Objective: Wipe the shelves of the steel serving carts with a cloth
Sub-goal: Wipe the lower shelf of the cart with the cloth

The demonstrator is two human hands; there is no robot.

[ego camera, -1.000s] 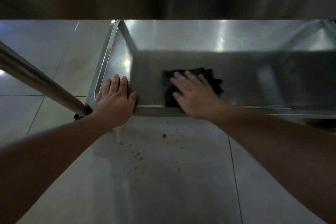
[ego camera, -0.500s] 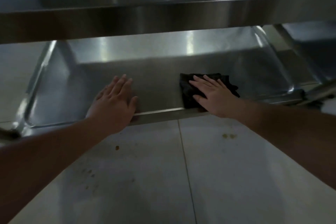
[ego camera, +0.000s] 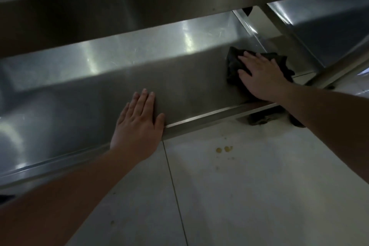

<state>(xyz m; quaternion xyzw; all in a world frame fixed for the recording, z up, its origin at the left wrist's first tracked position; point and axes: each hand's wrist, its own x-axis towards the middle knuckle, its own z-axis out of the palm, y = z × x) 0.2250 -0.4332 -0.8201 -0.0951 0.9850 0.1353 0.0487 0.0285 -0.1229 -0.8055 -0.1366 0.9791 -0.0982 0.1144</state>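
My right hand point(ego camera: 261, 77) lies flat with fingers spread on the dark cloth point(ego camera: 235, 62), pressing it onto the bottom shelf point(ego camera: 189, 90) near its right end, so the whole palm bears down on the steel rather than a pinch dragging a corner; my left hand point(ego camera: 137, 124) rests open across the shelf's front rim point(ego camera: 209, 118), gripping nothing, I judge to brace me and steady the cart; the upper shelf point(ego camera: 139, 6) overhangs, so I reach in low; yellowish spots point(ego camera: 223, 149) mark the floor point(ego camera: 249, 195) below.
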